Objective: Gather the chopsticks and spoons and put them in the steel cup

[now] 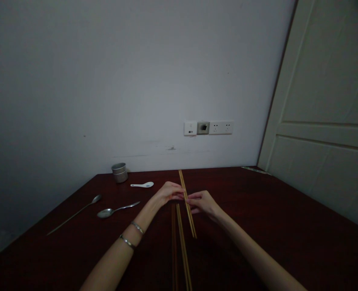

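Dim light lies over a dark red table (251, 202). At its centre, two chopsticks (190, 217), slim, straight and pale yellow-brown, run side by side, slanting from eleven to five o'clock. The left hand (171, 190) pinches them from nine, fingers bent; the right hand (203, 203) pinches just lower, from three. Toward six lie a pale pair (183, 246) and a reddish pair (174, 246); around nine, a metal spoon (106, 213); toward ten, a cup (119, 173).

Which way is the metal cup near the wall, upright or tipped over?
Upright: the metal cup has its rim facing up and its base on the dark table. Whether anything is inside, I cannot tell.
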`<state>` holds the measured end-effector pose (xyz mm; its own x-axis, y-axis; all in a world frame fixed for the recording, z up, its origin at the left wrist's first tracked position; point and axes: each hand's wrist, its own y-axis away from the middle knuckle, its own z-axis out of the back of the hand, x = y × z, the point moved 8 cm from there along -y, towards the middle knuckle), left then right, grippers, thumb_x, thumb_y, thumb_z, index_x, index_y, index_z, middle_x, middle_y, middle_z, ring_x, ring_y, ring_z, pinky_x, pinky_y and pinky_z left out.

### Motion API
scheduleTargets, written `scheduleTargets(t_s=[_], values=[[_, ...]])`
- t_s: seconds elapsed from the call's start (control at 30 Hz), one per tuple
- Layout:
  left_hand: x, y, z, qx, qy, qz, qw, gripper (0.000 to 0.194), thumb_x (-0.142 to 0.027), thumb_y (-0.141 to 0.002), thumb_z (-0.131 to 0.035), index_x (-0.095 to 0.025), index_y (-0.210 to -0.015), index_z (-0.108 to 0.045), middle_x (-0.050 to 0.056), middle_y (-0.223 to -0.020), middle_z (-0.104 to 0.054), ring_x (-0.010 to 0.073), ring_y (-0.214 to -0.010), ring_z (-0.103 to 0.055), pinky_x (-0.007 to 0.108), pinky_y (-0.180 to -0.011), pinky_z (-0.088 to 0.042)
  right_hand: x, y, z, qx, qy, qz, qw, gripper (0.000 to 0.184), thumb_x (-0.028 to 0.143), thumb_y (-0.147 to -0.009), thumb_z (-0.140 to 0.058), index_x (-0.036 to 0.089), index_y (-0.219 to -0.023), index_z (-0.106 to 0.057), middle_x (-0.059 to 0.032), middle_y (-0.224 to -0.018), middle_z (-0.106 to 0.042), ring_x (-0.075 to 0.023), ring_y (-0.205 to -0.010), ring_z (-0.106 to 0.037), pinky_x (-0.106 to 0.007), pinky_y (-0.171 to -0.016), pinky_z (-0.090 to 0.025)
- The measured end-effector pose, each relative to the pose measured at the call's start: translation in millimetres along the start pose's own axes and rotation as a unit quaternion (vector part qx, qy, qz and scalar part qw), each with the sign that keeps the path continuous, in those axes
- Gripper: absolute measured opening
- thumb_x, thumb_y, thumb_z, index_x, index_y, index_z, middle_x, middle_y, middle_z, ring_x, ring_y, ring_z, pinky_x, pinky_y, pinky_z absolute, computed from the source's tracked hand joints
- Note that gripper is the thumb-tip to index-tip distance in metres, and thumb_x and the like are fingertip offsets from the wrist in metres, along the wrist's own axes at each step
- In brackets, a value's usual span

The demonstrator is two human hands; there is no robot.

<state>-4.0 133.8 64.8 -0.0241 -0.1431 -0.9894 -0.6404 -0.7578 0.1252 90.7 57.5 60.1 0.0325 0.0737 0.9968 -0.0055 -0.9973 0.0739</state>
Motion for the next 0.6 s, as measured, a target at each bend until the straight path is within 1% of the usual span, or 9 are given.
scheduleTargets(t_s=[0.17, 0.33, 0.43, 0.5, 0.6], values=[[0.4, 0.5, -0.4, 0.004, 0.002, 0.0, 1.0, 0.021, -0.021, -0.055, -0.074, -0.008, -0.066, -0.063, 0.008, -0.063, -0.065, 0.0129, -0.058, -0.06, 0.029, -0.066, -0.048, 1.5, 0.8, 0.6, -0.007, 0.007, 0.001, 1.0, 0.022, 0.023, -0.06, -0.07, 0.007, -0.074, -0.066, -0.0047, -0.063, -0.065, -0.0114, -0.054, -0.059, -0.026, -0.054, -0.054], [2.4, -1.2, -1.3, -0.012, -0.001, 0.005, 1.0, 0.015, -0.019, -0.056, -0.071, -0.008, -0.062, -0.061, 0.007, -0.059, -0.063, 0.0128, -0.054, -0.059, 0.028, -0.063, -0.048, -1.2, -0.2, -3.2, 0.002, 0.0, -0.008, 1.0, 0.021, 0.023, -0.06, -0.07, 0.007, -0.072, -0.066, -0.0039, -0.06, -0.064, -0.0107, -0.053, -0.059, -0.024, -0.052, -0.053], [2.0, -1.8, -2.5, -0.021, -0.003, 0.006, 1.0, 0.013, -0.017, -0.056, -0.069, -0.008, -0.06, -0.06, 0.006, -0.057, -0.062, 0.0121, -0.052, -0.058, 0.028, -0.061, -0.047, -3.3, -2.5, -3.0, -0.007, 0.008, -0.013, 1.0, 0.02, 0.023, -0.06, -0.069, 0.007, -0.071, -0.065, -0.0033, -0.06, -0.064, -0.0105, -0.052, -0.059, -0.024, -0.053, -0.053], [1.5, -1.7, -2.3, -0.028, -0.001, 0.008, 1.0, 0.011, -0.016, -0.058, -0.067, -0.008, -0.059, -0.06, 0.005, -0.056, -0.062, 0.0116, -0.052, -0.058, 0.027, -0.061, -0.047, -1.3, -3.6, 0.0, -0.031, 0.032, -0.002, 0.999, 0.02, 0.023, -0.059, -0.07, 0.007, -0.07, -0.065, -0.0026, -0.059, -0.062, -0.0106, -0.052, -0.058, -0.024, -0.051, -0.053], [-0.3, -1.0, -1.4, -0.038, 0.007, 0.004, 0.999, 0.007, -0.013, -0.06, -0.065, -0.009, -0.059, -0.059, 0.004, -0.054, -0.061, 0.011, -0.052, -0.058, 0.027, -0.062, -0.048, 10.5, -1.2, 7.3, -0.098, 0.1, 0.044, 0.989, 0.024, 0.026, -0.057, -0.07, 0.008, -0.072, -0.065, -0.0026, -0.062, -0.063, -0.0112, -0.051, -0.058, -0.022, -0.046, -0.05]])
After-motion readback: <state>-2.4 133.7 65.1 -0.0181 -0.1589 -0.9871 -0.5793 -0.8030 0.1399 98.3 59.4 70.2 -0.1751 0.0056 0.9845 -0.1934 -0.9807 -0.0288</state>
